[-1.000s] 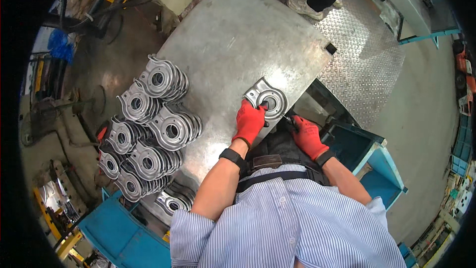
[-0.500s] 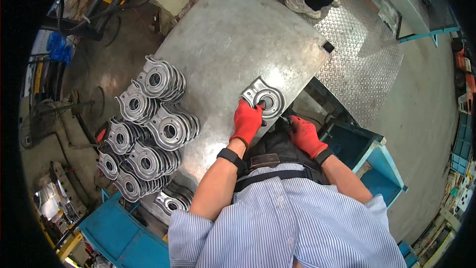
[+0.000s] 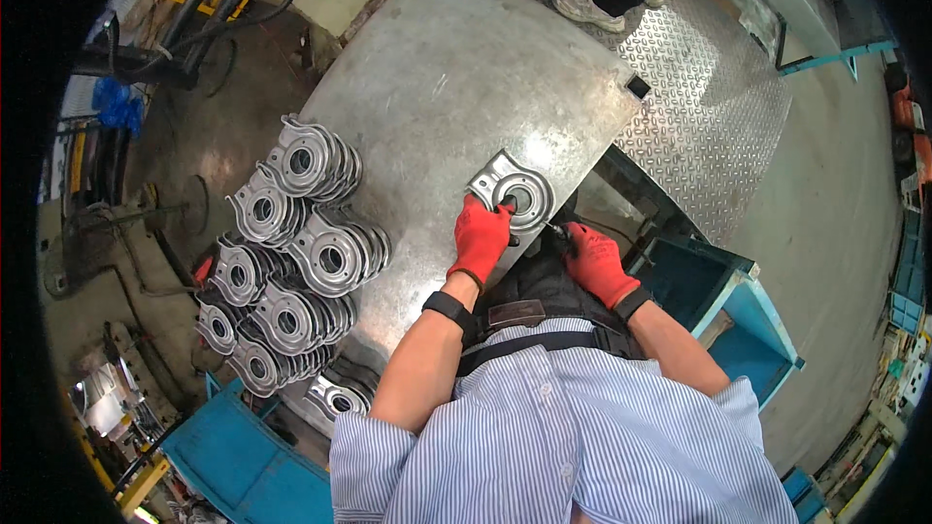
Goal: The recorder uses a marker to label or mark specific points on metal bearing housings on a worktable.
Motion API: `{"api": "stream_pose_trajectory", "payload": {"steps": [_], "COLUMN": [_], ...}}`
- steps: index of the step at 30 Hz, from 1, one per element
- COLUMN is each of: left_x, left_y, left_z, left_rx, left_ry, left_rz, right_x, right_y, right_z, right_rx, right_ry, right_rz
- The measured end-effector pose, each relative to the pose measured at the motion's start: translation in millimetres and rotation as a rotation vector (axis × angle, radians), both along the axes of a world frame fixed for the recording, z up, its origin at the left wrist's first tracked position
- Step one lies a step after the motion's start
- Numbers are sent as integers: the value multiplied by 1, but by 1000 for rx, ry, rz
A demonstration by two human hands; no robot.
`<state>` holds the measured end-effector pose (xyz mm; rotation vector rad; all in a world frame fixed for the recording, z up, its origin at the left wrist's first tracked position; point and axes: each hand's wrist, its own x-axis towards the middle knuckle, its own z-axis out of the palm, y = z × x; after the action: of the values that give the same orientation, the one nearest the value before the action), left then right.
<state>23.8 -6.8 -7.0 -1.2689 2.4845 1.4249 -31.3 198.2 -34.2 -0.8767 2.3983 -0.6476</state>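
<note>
Hardly anything's moved vs. half a sec ago: head view's drifted a touch, so the metal table (image 3: 427, 97) & stacked parts (image 3: 330, 252) sit slightly diff. in it, but both hands and the stamped part (image 3: 515, 180) keep approx. the same spots rel. to the table edge. Means, as far as I can judge, work's holding steady on this one piece.

Head cam: stamped part's on the table by the edge nearest the person, tab pointing up-left. L hand (image 3: 482, 238), red glove, grips its near-left side, one dark fingertip at the centre hole, another by the near rim. R hand (image 3: 595, 265), same glove, is closed round a slim dark tool (image 3: 557, 230), tip by the part's near rim; can't tell if touching. Stacks stand on table's L side, well apart from the gripped one. Blue bin (image 3: 769, 325) is beside R forearm
</note>
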Motion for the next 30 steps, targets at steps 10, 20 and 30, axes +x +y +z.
{"api": "stream_pose_trajectory", "payload": {"steps": [10, 20, 30], "left_x": [2, 8, 6], "left_y": [-5, -9, -7], "left_z": [-20, -46, -54], "left_rx": [5, 356, 223], "left_ry": [-48, 72, 61], "left_rz": [-7, 150, 103], "right_x": [-2, 4, -3], "right_y": [1, 1, -4], "right_z": [-3, 2, -3], "right_rx": [-24, -243, -99], "right_ry": [23, 42, 56], "right_rz": [12, -185, -40]}}
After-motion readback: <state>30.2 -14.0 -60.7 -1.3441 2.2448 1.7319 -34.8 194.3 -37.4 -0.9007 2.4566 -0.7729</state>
